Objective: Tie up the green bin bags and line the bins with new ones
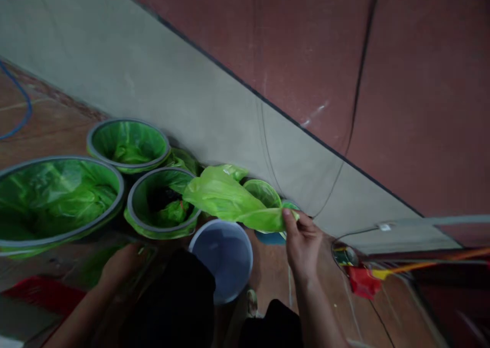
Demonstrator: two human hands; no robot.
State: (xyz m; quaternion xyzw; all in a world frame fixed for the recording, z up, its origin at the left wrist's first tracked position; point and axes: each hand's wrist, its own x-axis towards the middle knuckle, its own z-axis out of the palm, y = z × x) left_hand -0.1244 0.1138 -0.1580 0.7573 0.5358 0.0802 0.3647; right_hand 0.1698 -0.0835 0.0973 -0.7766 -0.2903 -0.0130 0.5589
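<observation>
My right hand (303, 241) pinches the end of a light green plastic bag (229, 197), which stretches left and upward over an unlined grey-blue bucket (224, 251) on the floor. My left hand (122, 264) is low at the left, blurred, near or on another piece of green plastic (95, 266); its grip is unclear. Three grey-rimmed bins lined with green bags stand to the left: a large one (57, 200), a middle one (163, 202) and a far one (128, 144).
A small green-lined bin (264, 192) sits behind the held bag, against a grey wall base (214, 98). A red object (362, 281) and cables lie at the right. A red broom-like thing (42, 292) lies at lower left.
</observation>
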